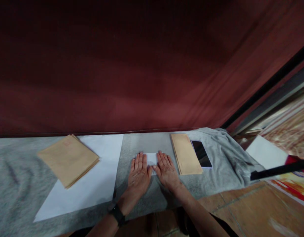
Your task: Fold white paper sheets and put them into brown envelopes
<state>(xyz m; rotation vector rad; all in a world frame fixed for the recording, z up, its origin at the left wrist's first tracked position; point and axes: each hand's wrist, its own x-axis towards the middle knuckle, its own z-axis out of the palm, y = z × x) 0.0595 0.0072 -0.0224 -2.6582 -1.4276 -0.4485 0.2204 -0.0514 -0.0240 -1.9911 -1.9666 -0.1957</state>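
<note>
Dark red panel [132, 92] stood upright along the far edge of the work surface, bounding it there. Grey cloth [223, 161] covered the surface, rumpled toward the right end. Large white sheet [102, 177] lay at left; wide brown paper stack [68, 159] sat askew on it, hiding part. Narrow brown paper stack [186, 154] lay near the right hand [167, 172], limiting space on that side. Left hand [139, 172] and right hand: both palm down and flat, fingers extended, thumbs angled inward. Phone [201, 154], screen dark, lay just right of the narrow stack. Small white paper [152, 159] lay on the cloth between the stacks, beneath both hands; its middle showed, its sides were largely covered. Black watch [117, 214] encircled the left wrist.
</note>
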